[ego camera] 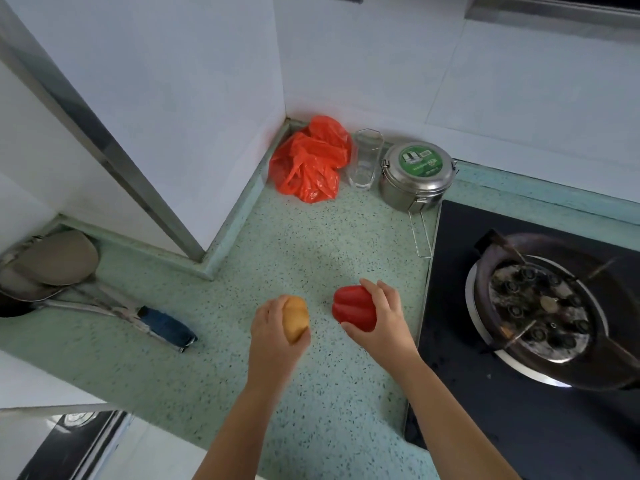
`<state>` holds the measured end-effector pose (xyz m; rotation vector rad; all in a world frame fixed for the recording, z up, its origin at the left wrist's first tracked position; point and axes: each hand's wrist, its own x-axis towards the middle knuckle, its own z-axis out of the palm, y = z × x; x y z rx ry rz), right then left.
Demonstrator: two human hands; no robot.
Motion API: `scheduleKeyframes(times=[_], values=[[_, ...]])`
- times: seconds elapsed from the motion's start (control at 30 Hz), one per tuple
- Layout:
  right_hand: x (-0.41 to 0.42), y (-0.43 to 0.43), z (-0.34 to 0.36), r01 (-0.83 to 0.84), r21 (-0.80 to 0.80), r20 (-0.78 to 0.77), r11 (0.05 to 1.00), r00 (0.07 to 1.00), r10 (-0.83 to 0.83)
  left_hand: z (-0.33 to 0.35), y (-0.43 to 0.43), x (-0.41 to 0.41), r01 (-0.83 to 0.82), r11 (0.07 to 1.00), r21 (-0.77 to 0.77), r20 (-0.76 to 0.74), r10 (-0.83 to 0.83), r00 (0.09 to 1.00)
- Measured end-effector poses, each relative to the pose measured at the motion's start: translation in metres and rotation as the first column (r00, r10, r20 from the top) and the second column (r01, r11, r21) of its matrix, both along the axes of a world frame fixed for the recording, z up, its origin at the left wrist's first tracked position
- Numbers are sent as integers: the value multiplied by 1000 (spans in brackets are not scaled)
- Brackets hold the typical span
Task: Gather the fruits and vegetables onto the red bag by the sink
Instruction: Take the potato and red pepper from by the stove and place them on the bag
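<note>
My left hand [272, 336] grips a yellow-brown potato [296, 318] above the green speckled countertop [311, 393]. My right hand [384, 318] is wrapped around a red bell pepper [353, 308], just to the right of the potato. A crumpled red plastic bag [310, 161] lies in the far corner of the counter against the white tiled wall, well beyond both hands.
Beside the bag stand a clear glass [365, 161] and a steel lidded container [417, 174] with a green label. A black gas stove [540, 306] with a burner fills the right. At left lie a ladle [52, 258] and a blue-handled utensil [166, 327].
</note>
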<state>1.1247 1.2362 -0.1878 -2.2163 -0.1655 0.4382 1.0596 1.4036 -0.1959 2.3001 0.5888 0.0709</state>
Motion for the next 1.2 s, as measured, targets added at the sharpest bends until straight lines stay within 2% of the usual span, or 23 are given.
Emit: scheduleKeyframes(times=[0.37, 0.7, 0.87, 1.0, 1.2], values=[[-9, -8, 11, 112, 100, 25, 989, 993, -115, 18, -11, 5, -89, 962, -259, -13, 88, 996], [-37, -69, 68, 319, 138, 208, 938, 916, -342, 59, -62, 15, 181, 906, -383, 144, -135, 980], [-73, -109, 82, 477, 148, 269, 866, 824, -499, 75, -108, 19, 397, 832, -389, 240, -324, 915], [-106, -145, 90, 610, 128, 280, 782, 734, -619, 81, -149, 13, 545, 738, -398, 245, -487, 838], [-162, -194, 100, 767, 188, 320, 613, 542, -777, 90, -210, -12, 727, 566, -389, 278, -681, 678]])
